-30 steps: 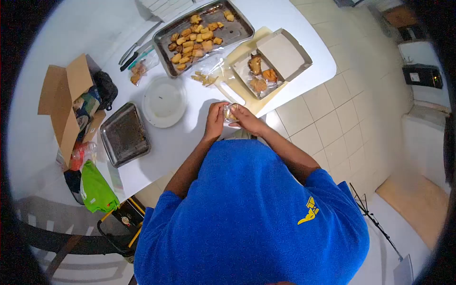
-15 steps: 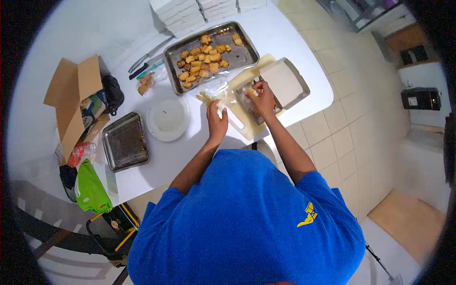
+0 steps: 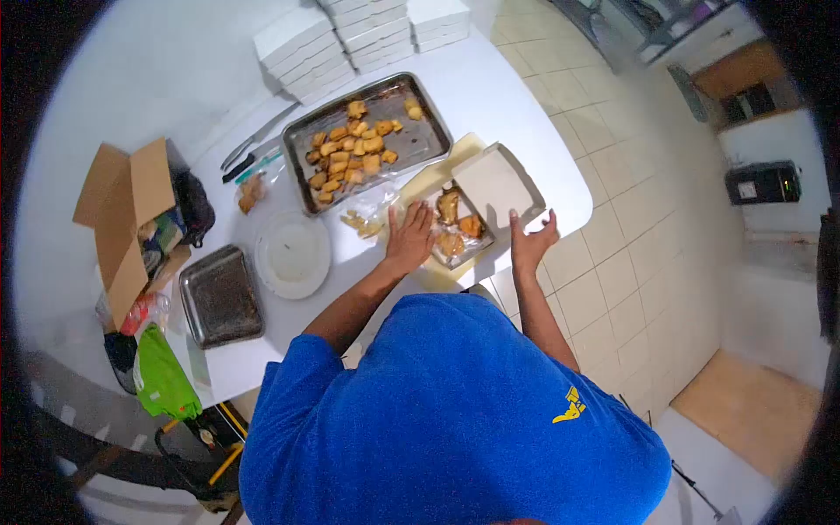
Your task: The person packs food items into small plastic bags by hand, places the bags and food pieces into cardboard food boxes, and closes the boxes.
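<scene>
A cardboard box [image 3: 490, 248] stands with its lid [image 3: 497, 185] folded back to the right. Golden-brown baked pieces [image 3: 471, 227] lie inside it, with clear plastic around some of them. My left hand [image 3: 409, 238] lies at the box's left side, palm down and fingers stretched out, over a cream board [image 3: 469, 147]. At the lid's near edge is my right hand [image 3: 530, 248], its fingers apart; whether it touches the lid I cannot tell. Pale yellowish pieces [image 3: 360, 223] sit beside clear plastic, left of my left hand.
A large metal tray [image 3: 429, 137] of baked chunks lies behind. White boxes [image 3: 302, 52] are stacked at the back. On the left are a round white lid-like disc [image 3: 293, 254], a smaller tray [image 3: 219, 297], a knife [image 3: 258, 138], a bagged pastry [image 3: 251, 192] and an open carton [image 3: 118, 210].
My right hand has left the inside of the box, no longer holds a pale piece, and is by the lid's edge. My left hand has moved from the pale pieces to the box's side.
</scene>
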### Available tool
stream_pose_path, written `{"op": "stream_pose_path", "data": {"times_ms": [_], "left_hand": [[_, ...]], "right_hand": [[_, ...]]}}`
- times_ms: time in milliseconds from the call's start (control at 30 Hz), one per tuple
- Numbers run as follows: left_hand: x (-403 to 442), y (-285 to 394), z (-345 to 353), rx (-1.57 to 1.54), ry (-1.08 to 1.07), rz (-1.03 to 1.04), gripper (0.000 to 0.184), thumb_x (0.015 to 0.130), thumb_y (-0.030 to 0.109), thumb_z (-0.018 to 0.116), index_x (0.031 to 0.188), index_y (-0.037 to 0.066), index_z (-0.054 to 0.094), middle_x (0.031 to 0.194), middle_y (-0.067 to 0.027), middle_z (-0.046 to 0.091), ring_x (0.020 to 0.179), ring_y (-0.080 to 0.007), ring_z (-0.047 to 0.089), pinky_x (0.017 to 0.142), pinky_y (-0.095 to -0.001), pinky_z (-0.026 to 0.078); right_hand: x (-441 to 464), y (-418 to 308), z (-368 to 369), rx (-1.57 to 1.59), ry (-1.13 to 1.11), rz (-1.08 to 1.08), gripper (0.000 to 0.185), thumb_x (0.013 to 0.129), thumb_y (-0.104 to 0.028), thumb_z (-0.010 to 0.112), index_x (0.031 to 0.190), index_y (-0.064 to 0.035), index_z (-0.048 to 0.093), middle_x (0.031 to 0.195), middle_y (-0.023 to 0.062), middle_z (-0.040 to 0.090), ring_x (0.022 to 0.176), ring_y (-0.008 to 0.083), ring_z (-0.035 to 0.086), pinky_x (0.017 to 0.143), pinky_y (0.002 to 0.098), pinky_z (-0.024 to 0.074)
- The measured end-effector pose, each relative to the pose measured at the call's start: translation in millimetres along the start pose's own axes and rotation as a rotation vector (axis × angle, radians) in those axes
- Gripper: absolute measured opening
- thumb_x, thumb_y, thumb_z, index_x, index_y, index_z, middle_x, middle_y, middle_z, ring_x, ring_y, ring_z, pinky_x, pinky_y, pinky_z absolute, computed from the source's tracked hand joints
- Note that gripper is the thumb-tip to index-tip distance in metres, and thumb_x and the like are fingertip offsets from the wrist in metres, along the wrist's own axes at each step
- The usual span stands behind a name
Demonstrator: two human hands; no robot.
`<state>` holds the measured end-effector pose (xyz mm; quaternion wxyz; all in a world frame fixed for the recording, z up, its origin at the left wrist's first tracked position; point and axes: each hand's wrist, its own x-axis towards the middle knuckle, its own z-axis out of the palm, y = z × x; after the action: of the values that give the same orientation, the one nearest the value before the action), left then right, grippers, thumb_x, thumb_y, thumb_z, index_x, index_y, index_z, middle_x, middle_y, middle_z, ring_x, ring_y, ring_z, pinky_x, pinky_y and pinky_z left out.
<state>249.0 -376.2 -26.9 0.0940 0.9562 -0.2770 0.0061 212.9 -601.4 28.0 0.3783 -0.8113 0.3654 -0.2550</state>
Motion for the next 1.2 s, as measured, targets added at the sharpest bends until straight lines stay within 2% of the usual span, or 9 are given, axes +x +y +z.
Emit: {"op": "stream_pose_path", "data": {"times_ms": [100, 167, 300, 367, 600, 833, 967, 1067, 1200], "left_hand": [[5.7, 7.7, -13.8, -0.068, 0.017, -0.048, 0.054, 0.085, 0.029, 0.052, 0.132, 0.005, 0.040, 0.140, -0.0115, 0.034, 0.131, -0.0318, 0.025, 0.098, -0.0692, 0.011], [28.7, 11.5, -38.6, -0.230, 0.067, -0.095, 0.055, 0.084, 0.030, 0.054, 0.131, 0.005, 0.041, 0.140, -0.0131, 0.033, 0.131, -0.0338, 0.025, 0.098, -0.0681, 0.011], [102.2, -3.5, -42.0, -0.629, 0.039, -0.334, 0.047, 0.080, 0.021, 0.061, 0.121, 0.003, 0.050, 0.126, -0.0199, 0.045, 0.106, -0.0345, 0.051, 0.086, -0.0421, 0.042], [117.0, -36.9, -29.4, -0.690, -0.253, -0.274, 0.046, 0.078, 0.017, 0.063, 0.120, 0.001, 0.050, 0.122, -0.0196, 0.049, 0.100, -0.0339, 0.055, 0.081, -0.0379, 0.046], [40.9, -79.8, -9.8, -0.263, 0.032, 0.271, 0.053, 0.075, -0.008, 0.048, 0.124, 0.012, 0.051, 0.127, -0.0119, 0.051, 0.111, -0.0296, 0.052, 0.094, -0.0378, 0.042], [0.9, -75.9, -16.7, -0.160, 0.076, 0.218, 0.057, 0.071, -0.005, 0.050, 0.125, 0.013, 0.048, 0.136, -0.0078, 0.043, 0.116, -0.0305, 0.047, 0.098, -0.0419, 0.037], [7.2, -29.5, -21.1, -0.437, 0.409, 0.146, 0.046, 0.077, 0.014, 0.057, 0.122, 0.009, 0.052, 0.134, -0.0086, 0.044, 0.118, -0.0299, 0.044, 0.098, -0.0431, 0.035], [-13.3, -4.2, -23.1, -0.289, -0.105, 0.203, 0.064, 0.083, 0.028, 0.054, 0.137, 0.003, 0.031, 0.145, -0.0146, 0.026, 0.134, -0.0298, 0.025, 0.104, -0.0538, 0.023], [-18.4, 0.3, -27.7, -0.217, -0.017, 0.229, 0.068, 0.083, 0.033, 0.054, 0.140, 0.008, 0.027, 0.147, -0.0126, 0.022, 0.137, -0.0278, 0.018, 0.105, -0.0563, 0.018]], "right_hand": [[14.1, 36.8, 8.6, 0.289, -0.558, 0.271, 0.057, 0.074, -0.027, 0.073, 0.116, 0.0043, 0.051, 0.105, 0.0190, 0.057, 0.101, 0.0294, 0.054, 0.085, 0.0364, 0.0438], [27.5, 47.5, 14.1, 0.197, -0.595, 0.110, 0.049, 0.074, -0.028, 0.073, 0.109, 0.0020, 0.056, 0.093, 0.0176, 0.064, 0.083, 0.0250, 0.062, 0.075, 0.0339, 0.0483], [70.4, 47.1, 21.5, 0.029, -0.782, -0.243, 0.037, 0.075, -0.023, 0.071, 0.105, -0.0043, 0.058, 0.088, 0.0172, 0.065, 0.072, 0.0246, 0.064, 0.067, 0.0348, 0.0512], [84.2, 15.5, 9.3, 0.009, -0.922, -0.317, 0.029, 0.075, -0.010, 0.069, 0.101, -0.0023, 0.059, 0.093, 0.0111, 0.065, 0.083, 0.0204, 0.062, 0.070, 0.0319, 0.0492], [57.9, 29.4, -6.2, -0.238, -0.943, -1.076, 0.061, 0.070, 0.013, 0.050, 0.123, -0.0174, 0.052, 0.129, 0.0102, 0.049, 0.114, 0.0295, 0.051, 0.094, 0.0356, 0.0437], [43.4, 31.1, -0.6, -0.241, -0.847, -1.105, 0.060, 0.073, 0.008, 0.046, 0.129, -0.0149, 0.047, 0.137, 0.0118, 0.041, 0.119, 0.0327, 0.046, 0.099, 0.0417, 0.0391], [13.5, 9.1, -10.6, -0.165, -0.796, -1.089, 0.061, 0.078, -0.016, 0.053, 0.136, -0.0085, 0.036, 0.143, 0.0117, 0.031, 0.129, 0.0350, 0.032, 0.103, 0.0515, 0.0283], [-18.5, -6.4, -20.9, -0.568, -1.009, -0.985, 0.067, 0.083, -0.035, 0.051, 0.140, -0.0080, 0.027, 0.149, 0.0122, 0.017, 0.137, 0.0309, 0.015, 0.103, 0.0590, 0.0225], [-27.4, -3.8, -16.8, -0.390, -0.833, -1.003, 0.069, 0.084, -0.037, 0.052, 0.140, -0.0061, 0.027, 0.149, 0.0129, 0.017, 0.137, 0.0318, 0.015, 0.104, 0.0584, 0.0194]]}}
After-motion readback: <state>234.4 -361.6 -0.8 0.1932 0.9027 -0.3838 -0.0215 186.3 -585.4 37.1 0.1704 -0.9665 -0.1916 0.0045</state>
